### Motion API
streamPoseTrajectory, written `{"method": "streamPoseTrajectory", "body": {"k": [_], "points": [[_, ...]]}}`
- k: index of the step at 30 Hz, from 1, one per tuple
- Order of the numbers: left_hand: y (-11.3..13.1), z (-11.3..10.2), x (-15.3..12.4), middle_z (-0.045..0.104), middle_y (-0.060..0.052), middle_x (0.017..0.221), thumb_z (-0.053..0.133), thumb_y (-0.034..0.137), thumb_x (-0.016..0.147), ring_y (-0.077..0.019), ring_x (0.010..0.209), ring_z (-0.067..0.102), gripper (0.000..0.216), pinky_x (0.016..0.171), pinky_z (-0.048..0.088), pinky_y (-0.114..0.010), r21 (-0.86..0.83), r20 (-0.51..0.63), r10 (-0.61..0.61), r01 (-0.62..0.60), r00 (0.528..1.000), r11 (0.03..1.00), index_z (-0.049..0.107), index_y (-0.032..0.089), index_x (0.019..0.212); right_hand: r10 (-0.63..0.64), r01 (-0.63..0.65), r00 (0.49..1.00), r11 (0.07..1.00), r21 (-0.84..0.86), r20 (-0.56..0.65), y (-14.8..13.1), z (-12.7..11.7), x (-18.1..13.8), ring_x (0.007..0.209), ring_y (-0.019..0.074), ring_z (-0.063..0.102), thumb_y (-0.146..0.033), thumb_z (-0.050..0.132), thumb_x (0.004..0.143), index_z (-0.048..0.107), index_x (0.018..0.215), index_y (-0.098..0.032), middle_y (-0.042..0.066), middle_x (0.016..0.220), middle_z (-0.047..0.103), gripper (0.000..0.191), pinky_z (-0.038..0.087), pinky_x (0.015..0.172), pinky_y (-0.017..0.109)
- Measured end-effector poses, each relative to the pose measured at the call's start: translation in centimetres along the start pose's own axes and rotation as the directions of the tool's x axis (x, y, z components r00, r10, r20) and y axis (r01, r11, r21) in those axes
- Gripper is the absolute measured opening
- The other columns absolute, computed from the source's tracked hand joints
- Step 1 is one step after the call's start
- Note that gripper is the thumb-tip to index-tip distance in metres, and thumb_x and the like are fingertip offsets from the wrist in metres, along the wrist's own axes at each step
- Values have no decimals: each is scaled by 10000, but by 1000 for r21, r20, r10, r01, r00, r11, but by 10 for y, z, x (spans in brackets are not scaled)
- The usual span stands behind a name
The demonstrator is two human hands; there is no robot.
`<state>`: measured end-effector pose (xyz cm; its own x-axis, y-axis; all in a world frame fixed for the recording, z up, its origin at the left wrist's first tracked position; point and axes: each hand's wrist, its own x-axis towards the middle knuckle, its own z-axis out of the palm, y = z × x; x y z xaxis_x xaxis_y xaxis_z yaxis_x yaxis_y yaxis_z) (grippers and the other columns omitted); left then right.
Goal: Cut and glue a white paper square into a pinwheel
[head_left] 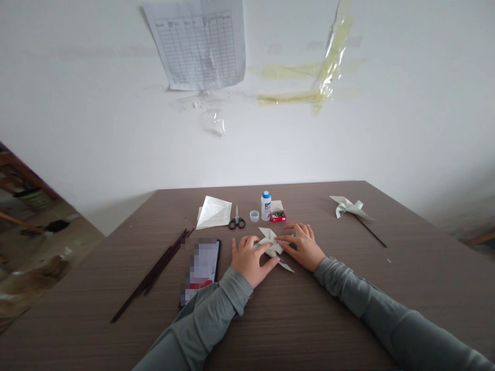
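Observation:
Before me on the tabletop lies a white paper pinwheel, its blades folded in toward the middle. My left hand holds it from the left, with thumb and index finger on the paper and the other fingers spread beyond. From the right, my right hand has its index finger and thumb on the folded paper near the centre. The fingers partly cover the pinwheel, so its middle is hard to make out. Just behind it stand a white bottle with a blue cap and a small red box of metal pins.
Black-handled scissors, a small clear cup and paper sheets lie toward the back. Dark sticks and a phone are at left. A finished pinwheel on a stick lies at right. The wall borders the table.

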<state>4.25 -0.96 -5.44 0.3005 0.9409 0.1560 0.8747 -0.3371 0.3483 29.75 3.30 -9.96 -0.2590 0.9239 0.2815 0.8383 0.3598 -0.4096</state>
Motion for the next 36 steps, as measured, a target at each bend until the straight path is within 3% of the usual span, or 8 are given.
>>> {"method": "streamPoseTrajectory", "body": {"k": [4, 10, 15, 21, 25, 30, 36], "points": [[-2, 0, -1, 876, -143, 1514, 921, 405, 1180, -447, 1532, 747, 410, 1496, 473, -909, 19, 10, 8, -8, 1000, 1000, 972, 381, 1586, -6, 6, 999, 1000, 8, 39, 2, -3, 4, 1704, 476, 621, -492, 741, 1249, 1004, 1484, -516, 115, 1694, 817, 353, 329, 1510, 934], [-2, -5, 0, 886, -115, 1552, 906, 266, 1164, -420, 1554, 759, 493, 1522, 465, -871, 26, 62, -2, 0, 998, 1000, 939, 401, 1637, -77, 71, 995, 994, 80, 67, 12, -1, 7, 1740, 496, 568, -553, 685, 1270, 998, 1511, -484, 137, 1761, 774, 401, 427, 1474, 878], [1, -11, -1, 859, -120, 1648, 889, 258, 1164, -424, 1629, 722, 559, 1547, 432, -841, 23, 103, -48, 46, 994, 999, 899, 408, 1702, -116, 119, 993, 984, 130, -29, 22, 6, 7, 1667, 479, 641, -503, 704, 1261, 989, 1533, -483, 140, 1687, 815, 394, 505, 1435, 834], [-8, -10, -2, 842, -109, 1709, 905, 250, 1152, -417, 1675, 711, 618, 1544, 456, -822, 36, 80, -54, 51, 995, 998, 865, 424, 1743, -132, 168, 970, 971, 170, -202, 33, 9, 10, 1526, 434, 746, -460, 721, 1249, 1026, 1422, -432, 142, 1495, 883, 352, 628, 1346, 731], [-8, -15, -2, 849, -127, 1713, 928, 245, 1134, -426, 1676, 726, 627, 1536, 465, -840, 47, 80, -60, 57, 995, 997, 869, 401, 1738, -101, 151, 960, 972, 181, -260, 37, 4, 11, 1452, 417, 786, -437, 727, 1224, 1035, 1367, -388, 142, 1451, 904, 343, 642, 1332, 705], [0, -25, -2, 850, -163, 1714, 922, 248, 1135, -451, 1690, 731, 618, 1529, 484, -823, 69, 110, -100, 93, 989, 993, 874, 339, 1744, -44, 80, 974, 985, 155, -224, 39, -3, 15, 1436, 418, 788, -417, 718, 1197, 1038, 1348, -362, 140, 1421, 925, 359, 625, 1355, 686], [-15, -11, -1, 855, -153, 1713, 886, 274, 1140, -460, 1677, 727, 625, 1506, 502, -830, 74, 77, -55, 50, 996, 996, 864, 375, 1756, -12, 37, 973, 994, 104, -229, 49, -8, 31, 1438, 417, 792, -356, 699, 1188, 1036, 1379, -340, 148, 1411, 929, 387, 625, 1356, 648]]}}
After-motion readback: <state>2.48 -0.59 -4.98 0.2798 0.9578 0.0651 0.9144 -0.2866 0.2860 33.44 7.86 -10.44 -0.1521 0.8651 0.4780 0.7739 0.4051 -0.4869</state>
